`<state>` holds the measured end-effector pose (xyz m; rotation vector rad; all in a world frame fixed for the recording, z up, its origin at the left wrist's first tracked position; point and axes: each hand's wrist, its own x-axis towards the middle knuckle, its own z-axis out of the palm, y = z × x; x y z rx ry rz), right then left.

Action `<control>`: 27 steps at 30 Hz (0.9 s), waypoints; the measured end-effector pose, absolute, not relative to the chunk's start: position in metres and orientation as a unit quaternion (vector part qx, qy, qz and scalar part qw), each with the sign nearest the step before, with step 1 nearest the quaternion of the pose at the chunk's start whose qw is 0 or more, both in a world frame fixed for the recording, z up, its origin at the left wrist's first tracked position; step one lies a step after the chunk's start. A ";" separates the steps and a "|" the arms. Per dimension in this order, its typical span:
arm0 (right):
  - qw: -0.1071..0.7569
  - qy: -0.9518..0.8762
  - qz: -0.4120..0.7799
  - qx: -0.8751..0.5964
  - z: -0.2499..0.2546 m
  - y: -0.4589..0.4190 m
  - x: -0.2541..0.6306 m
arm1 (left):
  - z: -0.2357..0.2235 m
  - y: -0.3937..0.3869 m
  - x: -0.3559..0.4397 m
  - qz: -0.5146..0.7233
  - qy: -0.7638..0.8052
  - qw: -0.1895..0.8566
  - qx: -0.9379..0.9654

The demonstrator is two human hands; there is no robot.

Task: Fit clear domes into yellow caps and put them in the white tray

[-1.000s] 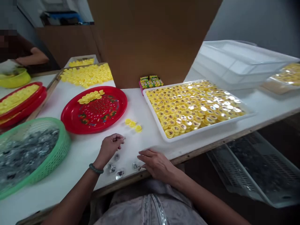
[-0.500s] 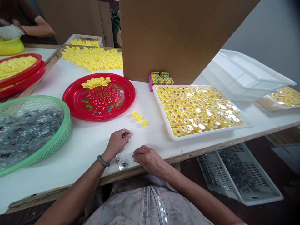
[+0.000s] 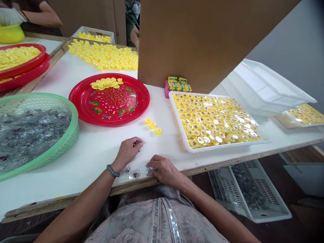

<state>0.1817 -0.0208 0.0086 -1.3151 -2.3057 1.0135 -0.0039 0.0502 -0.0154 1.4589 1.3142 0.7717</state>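
Note:
My left hand (image 3: 130, 149), a beaded bracelet at its wrist, hovers over the white table with fingers pinched; a tiny pale tip shows there, too small to name. Close to the front edge, my right hand (image 3: 163, 168) grips a clear plastic disc (image 3: 149, 170) with a dark print between thumb and fingers. Beside it another clear disc (image 3: 134, 174) lies flat, and a smaller printed piece (image 3: 127, 169) is partly hidden by my left wrist. Beyond my hands, three yellow round pieces (image 3: 152, 125) lie in a slanting row.
A red tray (image 3: 111, 116) bears several yellow pieces. On the left stands a green basket (image 3: 72, 125) of clear discs. A white tray (image 3: 186, 143) of filled yellow pieces sits right, below a cardboard panel (image 3: 197, 37). At the far left, a co-worker's gloved hand (image 3: 10, 16) is at a yellow bowl.
A clear disc now shows between my right thumb and fingers. My left hand stays pinched in nearly the same place. The view has shifted slightly.

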 end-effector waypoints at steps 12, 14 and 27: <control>0.152 -0.803 0.334 -0.469 0.023 -0.016 0.181 | -0.014 0.050 0.000 0.314 0.524 0.496 0.617; 0.117 -0.823 0.328 -0.449 0.022 -0.018 0.181 | -0.014 0.050 0.001 0.311 0.527 0.487 0.623; 0.213 -0.730 0.388 -0.520 0.001 -0.016 0.175 | -0.012 0.050 0.001 0.313 0.521 0.499 0.618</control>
